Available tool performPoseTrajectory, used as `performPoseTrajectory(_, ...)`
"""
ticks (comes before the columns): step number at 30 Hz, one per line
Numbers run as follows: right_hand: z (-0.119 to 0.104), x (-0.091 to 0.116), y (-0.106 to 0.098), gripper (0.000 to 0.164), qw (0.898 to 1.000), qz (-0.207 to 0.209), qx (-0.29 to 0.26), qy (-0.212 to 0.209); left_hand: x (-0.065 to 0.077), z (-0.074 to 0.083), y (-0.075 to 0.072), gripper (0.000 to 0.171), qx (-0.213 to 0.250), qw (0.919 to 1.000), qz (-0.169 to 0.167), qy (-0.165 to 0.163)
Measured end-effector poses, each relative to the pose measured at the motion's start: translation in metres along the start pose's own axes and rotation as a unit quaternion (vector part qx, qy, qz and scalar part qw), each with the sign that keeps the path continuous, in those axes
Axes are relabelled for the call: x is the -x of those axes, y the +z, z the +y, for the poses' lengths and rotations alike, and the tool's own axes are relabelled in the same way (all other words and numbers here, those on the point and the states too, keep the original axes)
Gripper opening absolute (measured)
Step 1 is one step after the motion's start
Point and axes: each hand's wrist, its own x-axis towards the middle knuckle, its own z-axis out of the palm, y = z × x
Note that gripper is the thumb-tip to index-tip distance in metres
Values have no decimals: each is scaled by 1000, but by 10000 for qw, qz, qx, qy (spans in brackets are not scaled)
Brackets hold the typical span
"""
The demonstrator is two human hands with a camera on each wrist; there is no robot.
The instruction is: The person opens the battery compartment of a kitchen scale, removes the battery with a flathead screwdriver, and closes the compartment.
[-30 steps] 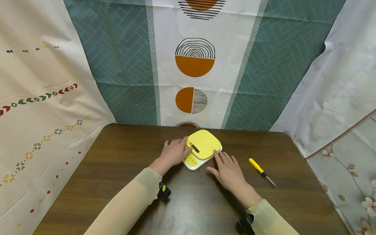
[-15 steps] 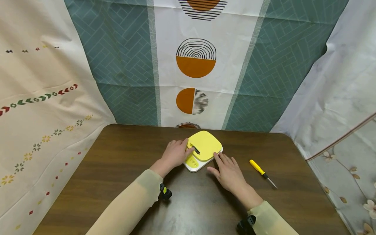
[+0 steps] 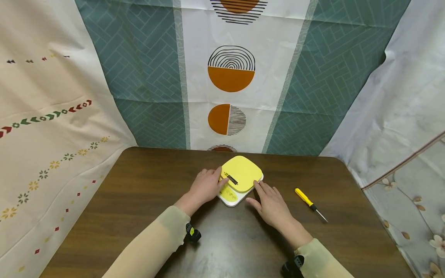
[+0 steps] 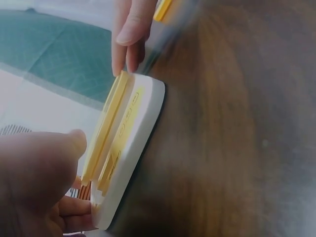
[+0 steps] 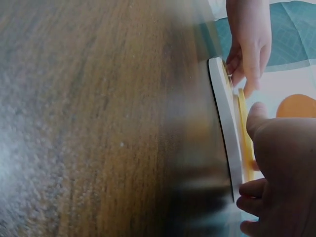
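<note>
A kitchen scale (image 3: 243,172) with a yellow plate, white base and small dark display lies flat near the table's far edge, one corner toward me. Against its left side rest the fingers of my left hand (image 3: 205,187), while the thumb reaches over the plate beside the display. In the left wrist view that thumb looks raised off the scale (image 4: 143,121). My right hand (image 3: 272,204) touches the right edge with extended fingertips, its thumb held apart. The right wrist view shows the scale's white side (image 5: 224,118) between both hands.
A screwdriver (image 3: 307,200) with a yellow and black handle lies to the right of my right hand. The brown wooden table (image 3: 139,185) ends at patterned cloth hangings (image 3: 229,77) behind and on both sides.
The scale has slid slightly toward me, with its front corner lower in the head view. Both hands stay at its sides, and the screwdriver has not moved on the table.
</note>
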Motion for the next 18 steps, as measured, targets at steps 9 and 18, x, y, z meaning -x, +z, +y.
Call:
performPoseTrajectory(9,0,4,0,84,9998,32,-191,65,21,7,-1,76,223,9997,-117,-47)
performPoseTrajectory(18,-4,4,1,89,9972,-163,-575,447,34,11,3,76,250,9996,-35,86)
